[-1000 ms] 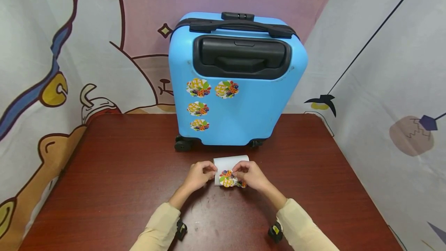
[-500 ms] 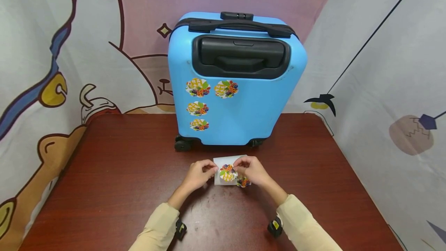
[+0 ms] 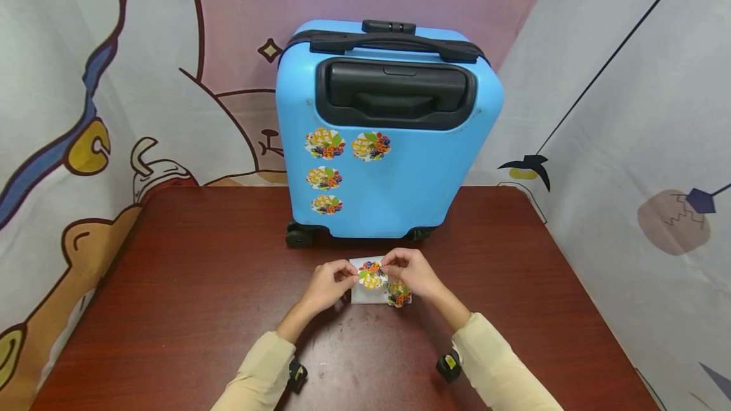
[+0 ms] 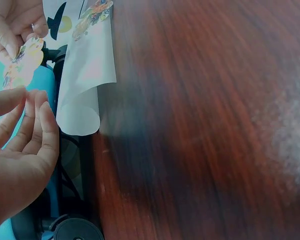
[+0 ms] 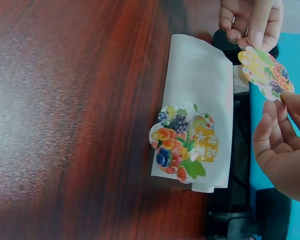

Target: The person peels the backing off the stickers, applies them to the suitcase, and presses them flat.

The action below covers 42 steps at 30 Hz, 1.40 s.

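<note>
Fruit-print sticker (image 5: 265,73), single, pinched at opposite edges.
Left hand (image 3: 328,285) grips one edge, right hand (image 3: 415,274) the other, clear of a curled white sheet (image 5: 197,70) bearing a second sticker (image 5: 182,145); sheet on brown table (image 3: 183,309), before blue suitcase (image 3: 422,176) with four similar stickers (image 3: 325,144).

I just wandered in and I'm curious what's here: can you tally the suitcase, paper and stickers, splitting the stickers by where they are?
Suitcase: 1
Paper: 1
Stickers on suitcase: 4
Held sticker: 1
Sticker on paper: 1
Total: 8
</note>
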Tool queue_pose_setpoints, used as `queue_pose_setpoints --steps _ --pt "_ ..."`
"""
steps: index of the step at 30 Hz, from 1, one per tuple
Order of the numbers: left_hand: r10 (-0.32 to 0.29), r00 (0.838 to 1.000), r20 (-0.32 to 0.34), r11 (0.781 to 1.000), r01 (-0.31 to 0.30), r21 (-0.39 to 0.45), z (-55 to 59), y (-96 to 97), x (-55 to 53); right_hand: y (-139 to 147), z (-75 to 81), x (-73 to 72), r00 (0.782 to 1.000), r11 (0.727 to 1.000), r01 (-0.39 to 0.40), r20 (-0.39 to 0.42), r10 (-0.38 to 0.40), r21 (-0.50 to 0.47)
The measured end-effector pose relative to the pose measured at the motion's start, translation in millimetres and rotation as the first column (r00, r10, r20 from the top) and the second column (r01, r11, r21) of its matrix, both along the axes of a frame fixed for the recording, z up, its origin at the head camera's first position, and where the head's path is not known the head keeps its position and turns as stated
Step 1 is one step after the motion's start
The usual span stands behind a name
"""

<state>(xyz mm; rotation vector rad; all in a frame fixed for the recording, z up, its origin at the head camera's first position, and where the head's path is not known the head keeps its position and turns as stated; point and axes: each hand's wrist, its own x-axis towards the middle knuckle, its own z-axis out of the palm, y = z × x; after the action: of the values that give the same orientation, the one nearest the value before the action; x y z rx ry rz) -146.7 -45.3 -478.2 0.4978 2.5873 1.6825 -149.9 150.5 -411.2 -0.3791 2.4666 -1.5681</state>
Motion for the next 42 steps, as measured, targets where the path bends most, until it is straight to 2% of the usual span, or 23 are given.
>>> queue_pose_setpoints --steps 7,14,17,26,32,34,39,42 --pt "0.021 1.000 -0.014 1.000 -0.020 0.014 2.4 0.7 -1.3 -1.0 4.1 -3.6 1.000 1.000 -0.010 -0.010 0.010 -0.013" --pt "0.052 0.998 -0.032 0.998 -0.052 0.020 5.6 3.0 -2.8 5.9 -16.1 -18.0 1.000 1.000 -0.010 -0.011 0.010 -0.015" --pt "0.074 0.997 -0.035 0.997 -0.073 0.031 8.0 4.5 -4.0 6.5 -15.9 -20.8 1.000 1.000 0.006 -0.021 -0.006 0.001" --pt "0.119 0.987 -0.110 0.990 -0.109 0.091 25.4 4.6 -12.0 1.5 3.5 -29.2 0.998 0.999 0.021 -0.057 -0.023 -0.036" --pt "0.136 0.982 -0.129 0.983 -0.118 0.138 37.6 2.8 -18.6 -1.4 17.6 -35.8 0.998 0.998 0.026 -0.059 -0.029 -0.049" --pt "0.145 0.980 -0.135 0.981 -0.125 0.149 41.5 2.7 -20.4 -4.7 28.6 -32.9 0.997 0.999 0.033 -0.075 -0.036 -0.039" --pt "0.189 0.971 -0.145 0.972 -0.164 0.166 49.2 4.9 -25.1 -9.2 34.8 -36.6 0.988 0.995 0.085 -0.127 -0.090 -0.044" --pt "0.225 0.964 -0.140 0.965 -0.201 0.167 51.6 6.8 -28.3 -9.9 30.6 -41.6 0.978 0.991 0.123 -0.161 -0.130 -0.052"
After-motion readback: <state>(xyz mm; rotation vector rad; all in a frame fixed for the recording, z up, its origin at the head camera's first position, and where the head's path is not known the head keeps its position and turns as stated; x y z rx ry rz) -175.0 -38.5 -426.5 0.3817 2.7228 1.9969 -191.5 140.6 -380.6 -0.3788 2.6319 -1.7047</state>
